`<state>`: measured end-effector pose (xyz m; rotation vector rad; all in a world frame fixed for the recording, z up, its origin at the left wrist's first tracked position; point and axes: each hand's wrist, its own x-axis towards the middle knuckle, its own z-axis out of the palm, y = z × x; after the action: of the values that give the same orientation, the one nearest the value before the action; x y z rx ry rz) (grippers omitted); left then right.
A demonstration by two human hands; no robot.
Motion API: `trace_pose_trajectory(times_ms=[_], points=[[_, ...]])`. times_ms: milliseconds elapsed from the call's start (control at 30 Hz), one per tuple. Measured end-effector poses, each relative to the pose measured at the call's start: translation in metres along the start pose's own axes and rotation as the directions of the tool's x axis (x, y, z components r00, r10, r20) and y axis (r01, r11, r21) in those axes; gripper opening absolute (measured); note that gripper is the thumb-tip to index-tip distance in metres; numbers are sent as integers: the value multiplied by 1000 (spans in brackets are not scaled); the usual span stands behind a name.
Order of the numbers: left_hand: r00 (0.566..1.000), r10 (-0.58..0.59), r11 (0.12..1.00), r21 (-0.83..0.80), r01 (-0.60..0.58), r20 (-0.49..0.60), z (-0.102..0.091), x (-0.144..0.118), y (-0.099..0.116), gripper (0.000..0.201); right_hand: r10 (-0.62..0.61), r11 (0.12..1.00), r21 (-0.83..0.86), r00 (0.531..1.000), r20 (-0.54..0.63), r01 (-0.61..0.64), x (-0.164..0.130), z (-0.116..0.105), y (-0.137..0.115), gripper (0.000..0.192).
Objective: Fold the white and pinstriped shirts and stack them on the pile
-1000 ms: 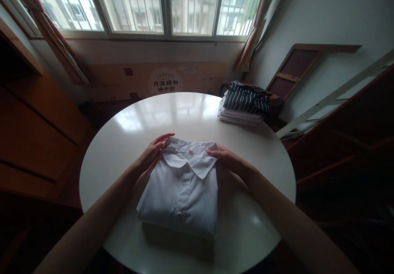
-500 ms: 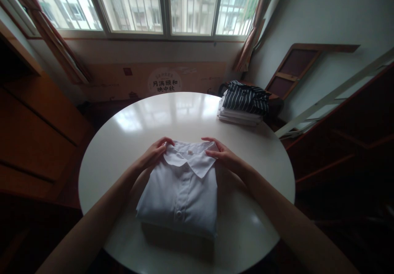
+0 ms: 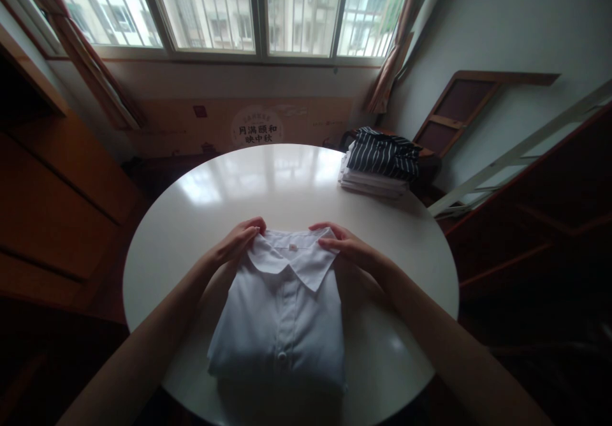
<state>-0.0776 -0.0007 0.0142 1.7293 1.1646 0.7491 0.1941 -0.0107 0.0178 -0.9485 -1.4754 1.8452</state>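
A folded white collared shirt (image 3: 280,314) lies buttoned side up on the near part of a round white table (image 3: 201,209). My left hand (image 3: 236,242) grips the shirt's top left corner beside the collar, fingers curled over the edge. On the other side, my right hand (image 3: 344,244) holds the top right corner by the collar. The shirt's near edge appears slightly raised and reaches almost to the table's front rim.
A stack of folded clothes (image 3: 380,169), white pieces under a dark striped one, sits at the table's far right edge. A wide barred window (image 3: 258,8) runs behind. Wooden furniture stands at the left (image 3: 57,190), a wooden frame (image 3: 459,107) leans on the right wall.
Both hands closed over the collar corners and drew the folded shirt toward me; its near edge now sits closer to the table's front rim.
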Motion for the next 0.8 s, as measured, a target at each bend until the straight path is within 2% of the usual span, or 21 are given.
trace_pose_trajectory(times_ms=[133, 267, 433, 633, 800], points=[[997, 36, 998, -49, -33, 65, -2, -1, -1, 26, 14, 1000, 24, 1000, 6, -14, 0, 1, 0, 41], [992, 23, 994, -106, -10, 121, -2, -3, 3, 28, 14, 999, 38, 1000, 8, -14, 0, 1, 0, 42], [994, -41, 974, -216, 63, 103, 0, -6, 7, 29, 12, 999, 44, 1000, 7, -13, -1, 1, 0, 42], [988, -114, 903, -404, 149, 108, 4, -6, 9, 29, -8, 1000, 30, 1000, 16, 8, -1, -1, 2, 42], [980, -177, 860, -470, 197, 87, 6, -4, 7, 29, -7, 1000, 20, 1000, 8, 7, -1, -2, 3, 42]])
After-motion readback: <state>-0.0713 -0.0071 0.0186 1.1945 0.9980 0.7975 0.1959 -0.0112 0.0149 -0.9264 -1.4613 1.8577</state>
